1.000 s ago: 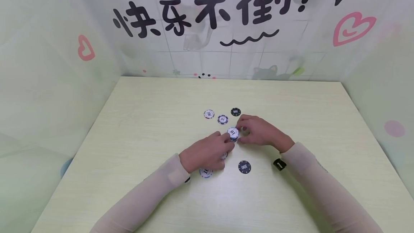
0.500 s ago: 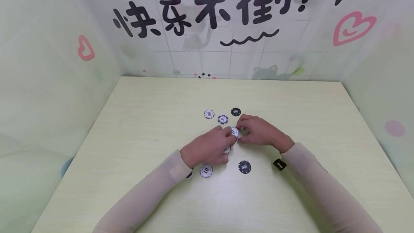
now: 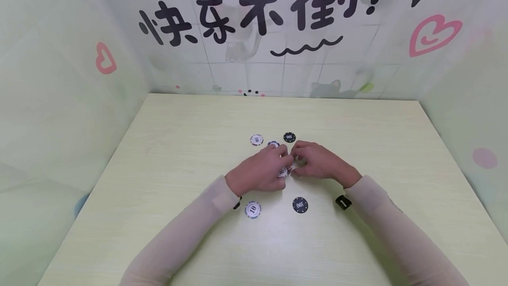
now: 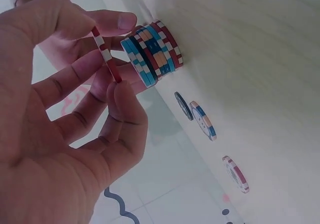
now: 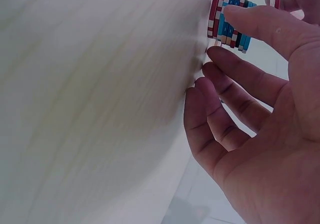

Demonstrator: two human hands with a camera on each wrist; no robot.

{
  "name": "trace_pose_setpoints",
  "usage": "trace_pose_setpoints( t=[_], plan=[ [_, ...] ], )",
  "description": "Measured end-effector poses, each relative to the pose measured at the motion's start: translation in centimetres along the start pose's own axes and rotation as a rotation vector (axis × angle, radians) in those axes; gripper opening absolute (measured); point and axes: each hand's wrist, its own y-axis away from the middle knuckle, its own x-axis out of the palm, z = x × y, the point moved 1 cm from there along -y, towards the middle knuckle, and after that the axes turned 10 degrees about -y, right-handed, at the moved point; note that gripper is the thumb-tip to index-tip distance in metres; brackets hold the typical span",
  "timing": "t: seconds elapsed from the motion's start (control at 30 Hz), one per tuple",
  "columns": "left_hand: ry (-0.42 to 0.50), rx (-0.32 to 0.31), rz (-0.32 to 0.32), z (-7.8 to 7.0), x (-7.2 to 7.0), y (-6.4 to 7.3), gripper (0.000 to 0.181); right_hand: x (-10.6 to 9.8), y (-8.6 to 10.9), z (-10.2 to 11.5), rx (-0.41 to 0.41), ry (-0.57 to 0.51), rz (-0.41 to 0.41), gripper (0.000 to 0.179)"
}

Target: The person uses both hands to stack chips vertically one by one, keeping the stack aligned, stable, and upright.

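Note:
My left hand [image 3: 262, 169] pinches a red-and-white poker chip [image 4: 106, 54] between thumb and fingers. In the left wrist view the chip stands on edge to the camera, a small gap from the top of a stack of poker chips [image 4: 155, 52]. Red, blue, black and orange edges show in that stack, which is slightly uneven. Around its far side curls my right hand [image 3: 315, 160], with the thumb [image 5: 245, 19] overlapping the stack in the right wrist view and the index finger opposite. From the head, the left fingers hide most of the stack.
Behind the hands lie a white-and-red chip [image 3: 256, 140], a partly covered blue-edged chip [image 3: 273, 144] and a black chip [image 3: 289, 137]. Nearer lie another blue-edged chip [image 3: 253, 209] and a black chip [image 3: 300, 205]. Printed cloth walls [image 3: 254, 74] border the table [image 3: 178, 144].
My left hand has moved up and right with the pinched chip, to the stack, now covering part of the blue-edged chip behind. My right hand has stayed in place.

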Motion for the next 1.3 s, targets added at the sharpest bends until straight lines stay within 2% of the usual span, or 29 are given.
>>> trace_pose_setpoints(
  t=[0.37,0.77,1.3],
  plan=[
    [-0.011,-0.035,-0.001,0.9,0.6,-1.4,0.039,0.2,0.0,-0.2,0.009,0.007,-0.007,0.027],
    [0.011,-0.018,-0.050,1.5,1.1,-2.2,0.031,0.1,-0.1,0.0,0.006,0.015,-0.004,0.022],
    [0.038,-0.037,-0.034,1.5,1.4,-2.6,0.032,0.0,0.0,0.0,0.006,0.010,-0.001,0.019]
  ],
)
